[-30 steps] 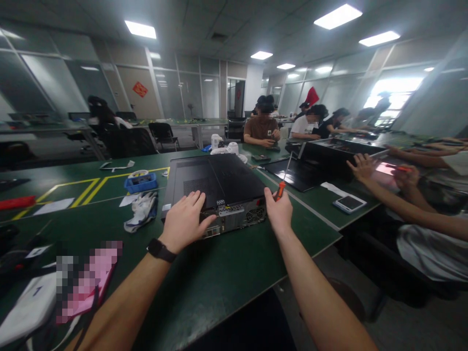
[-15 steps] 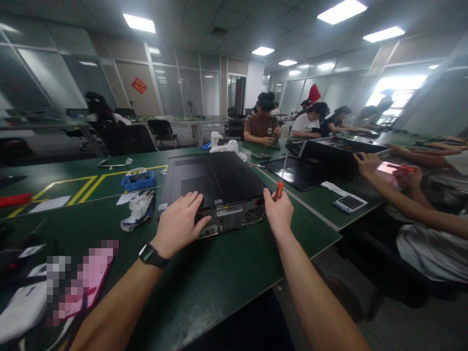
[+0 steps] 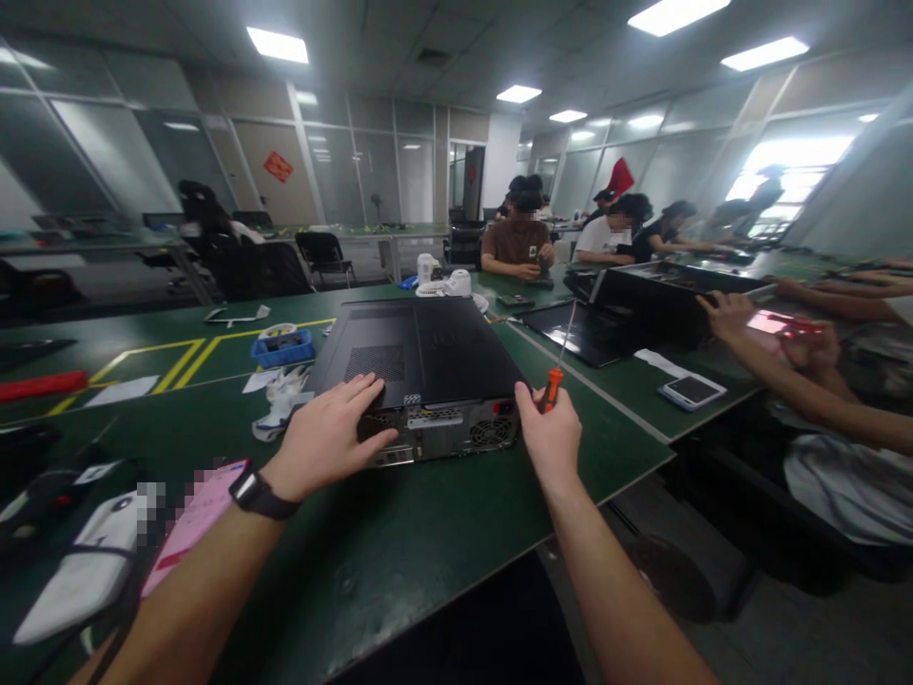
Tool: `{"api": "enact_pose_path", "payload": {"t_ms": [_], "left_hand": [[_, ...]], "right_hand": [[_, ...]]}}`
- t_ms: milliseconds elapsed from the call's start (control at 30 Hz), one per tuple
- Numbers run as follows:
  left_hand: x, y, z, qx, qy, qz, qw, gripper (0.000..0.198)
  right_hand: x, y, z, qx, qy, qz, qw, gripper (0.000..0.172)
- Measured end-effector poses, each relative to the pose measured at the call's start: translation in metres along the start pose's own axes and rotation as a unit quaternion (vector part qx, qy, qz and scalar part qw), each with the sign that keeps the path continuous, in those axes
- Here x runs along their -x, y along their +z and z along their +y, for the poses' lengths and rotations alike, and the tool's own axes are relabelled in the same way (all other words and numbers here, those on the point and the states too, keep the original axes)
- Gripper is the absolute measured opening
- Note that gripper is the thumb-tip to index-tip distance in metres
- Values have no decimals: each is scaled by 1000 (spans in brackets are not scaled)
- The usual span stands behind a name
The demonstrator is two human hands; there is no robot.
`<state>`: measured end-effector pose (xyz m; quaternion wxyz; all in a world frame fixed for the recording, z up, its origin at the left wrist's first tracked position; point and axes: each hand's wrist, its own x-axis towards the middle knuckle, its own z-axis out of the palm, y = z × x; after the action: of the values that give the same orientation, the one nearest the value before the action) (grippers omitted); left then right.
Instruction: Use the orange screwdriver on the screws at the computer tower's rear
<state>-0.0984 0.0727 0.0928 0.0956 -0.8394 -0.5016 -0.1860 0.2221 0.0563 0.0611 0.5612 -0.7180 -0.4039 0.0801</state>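
A black desktop computer case (image 3: pixel 417 357) lies flat on the green table (image 3: pixel 428 533), its rear panel with ports and a fan grille facing me. My left hand (image 3: pixel 326 440) rests on the case's near left corner, fingers spread flat over the lid. My right hand (image 3: pixel 551 440) is at the near right corner, fingers closed around an orange-handled screwdriver (image 3: pixel 554 378) whose shaft points up and away. A dark watch sits on my left wrist.
White gloves (image 3: pixel 281 404) and a blue parts tray (image 3: pixel 283 348) lie left of the case. A pink item and white bag sit at the near left. A neighbour's arm (image 3: pixel 785 390) reaches over another case (image 3: pixel 663 297); a phone (image 3: pixel 691 390) lies nearby. Several people sit further back.
The case has slid a little towards me with both hands on it. My right hand has shifted slightly down with the screwdriver.
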Motion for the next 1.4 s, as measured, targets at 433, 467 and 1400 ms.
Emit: {"api": "enact_pose_path", "payload": {"t_ms": [433, 467, 1400], "left_hand": [[-1, 4, -42, 137, -353, 52, 924, 58], [-1, 4, -40, 136, -355, 55, 923, 56], [40, 0, 25, 118, -365, 90, 919, 52]], "right_hand": [[-7, 8, 3, -21, -1, -11, 1000, 42], [-7, 8, 3, -20, 1, -10, 1000, 42], [-21, -22, 21, 22, 9, 23, 999, 36]]}}
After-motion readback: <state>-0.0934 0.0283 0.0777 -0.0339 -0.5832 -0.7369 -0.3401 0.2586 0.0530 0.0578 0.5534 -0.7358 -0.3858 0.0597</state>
